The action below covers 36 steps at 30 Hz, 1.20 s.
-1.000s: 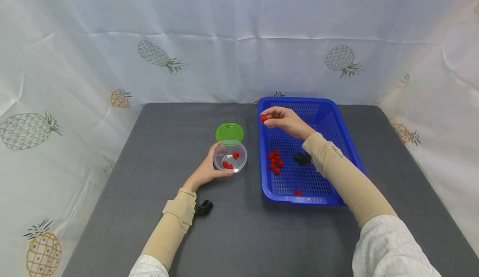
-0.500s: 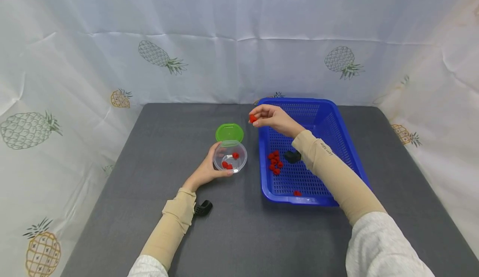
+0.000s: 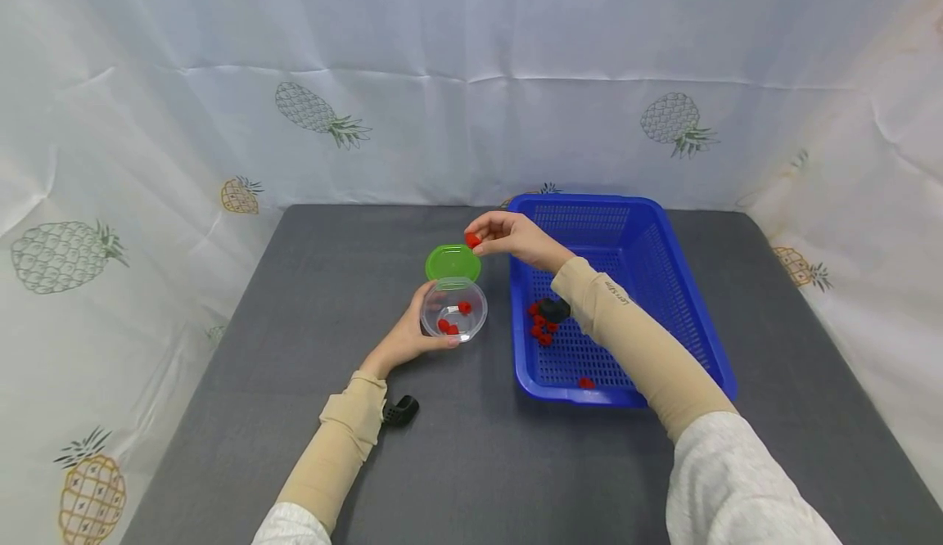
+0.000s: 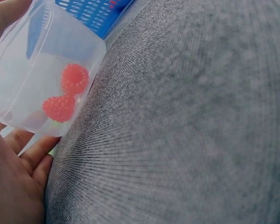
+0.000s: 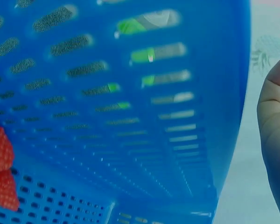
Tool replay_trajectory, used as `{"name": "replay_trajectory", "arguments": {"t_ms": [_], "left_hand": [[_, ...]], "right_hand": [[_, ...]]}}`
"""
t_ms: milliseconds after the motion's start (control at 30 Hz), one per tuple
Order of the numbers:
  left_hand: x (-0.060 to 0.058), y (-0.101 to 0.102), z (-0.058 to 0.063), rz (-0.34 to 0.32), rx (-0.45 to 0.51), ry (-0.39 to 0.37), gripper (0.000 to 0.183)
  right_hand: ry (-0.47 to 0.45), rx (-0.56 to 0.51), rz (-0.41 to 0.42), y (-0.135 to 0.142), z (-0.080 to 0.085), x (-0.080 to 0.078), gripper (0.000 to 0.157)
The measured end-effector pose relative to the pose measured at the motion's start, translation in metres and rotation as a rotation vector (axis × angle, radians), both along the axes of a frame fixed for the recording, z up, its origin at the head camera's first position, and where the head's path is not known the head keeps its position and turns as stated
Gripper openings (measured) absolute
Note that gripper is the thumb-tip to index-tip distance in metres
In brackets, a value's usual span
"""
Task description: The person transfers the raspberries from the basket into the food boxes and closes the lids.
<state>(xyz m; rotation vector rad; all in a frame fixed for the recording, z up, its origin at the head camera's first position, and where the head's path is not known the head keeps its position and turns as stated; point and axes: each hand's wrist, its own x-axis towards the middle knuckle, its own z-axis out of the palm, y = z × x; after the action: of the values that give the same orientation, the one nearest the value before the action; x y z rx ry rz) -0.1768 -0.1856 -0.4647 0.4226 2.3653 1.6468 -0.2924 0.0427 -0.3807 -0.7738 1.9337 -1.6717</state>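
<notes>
My left hand (image 3: 401,339) grips a clear round plastic tub (image 3: 477,316) at its left side, fingers behind and thumb in front. Three raspberries lie inside; the left wrist view shows one raspberry (image 4: 74,79) touching another raspberry (image 4: 59,108) near the tub's bottom. A single raspberry (image 3: 472,240) is pinched between the thumb and fingers of my right hand (image 3: 519,240), above and behind the tub. Just below that hand, a green lid (image 3: 451,262) lies flat behind the tub. In the right wrist view only part of the right hand shows, at the right edge.
A blue perforated basket (image 3: 685,316) stands to the right, beneath my right forearm. Several raspberries (image 3: 543,337) are clustered on its left side, with another raspberry (image 3: 586,383) by the front wall. White curtains with pineapple prints (image 3: 670,119) surround the grey table (image 3: 471,463).
The right hand has carried its raspberry leftward, from over the basket's left rim to above the green lid. The left hand and tub have stayed in place.
</notes>
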Motion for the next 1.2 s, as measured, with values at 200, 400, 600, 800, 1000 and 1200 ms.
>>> {"name": "replay_trajectory", "arguments": {"t_ms": [200, 400, 600, 800, 1000, 1200], "left_hand": [[0.0, 0.0, 0.0, 0.001, -0.005, -0.003, 0.099], [-0.001, -0.001, -0.002, -0.004, -0.003, -0.011, 0.101], [-0.002, -0.001, -0.004, -0.008, -0.002, -0.018, 0.101], [-0.002, -0.002, -0.003, -0.01, -0.01, -0.024, 0.101], [-0.004, -0.002, -0.005, -0.015, -0.014, -0.019, 0.101], [-0.01, -0.005, -0.019, -0.014, -0.004, 0.001, 0.103]], "right_hand": [[0.008, 0.061, 0.045, -0.011, -0.002, 0.001, 0.033], [0.017, 0.152, 0.094, -0.019, -0.007, 0.003, 0.036], [0.094, 0.273, 0.15, -0.026, -0.01, 0.004, 0.033], [0.208, 0.36, 0.198, -0.032, -0.013, 0.004, 0.027], [0.251, 0.4, 0.23, -0.036, -0.016, 0.002, 0.026], [0.282, 0.47, 0.261, -0.039, -0.018, 0.001, 0.025]]}}
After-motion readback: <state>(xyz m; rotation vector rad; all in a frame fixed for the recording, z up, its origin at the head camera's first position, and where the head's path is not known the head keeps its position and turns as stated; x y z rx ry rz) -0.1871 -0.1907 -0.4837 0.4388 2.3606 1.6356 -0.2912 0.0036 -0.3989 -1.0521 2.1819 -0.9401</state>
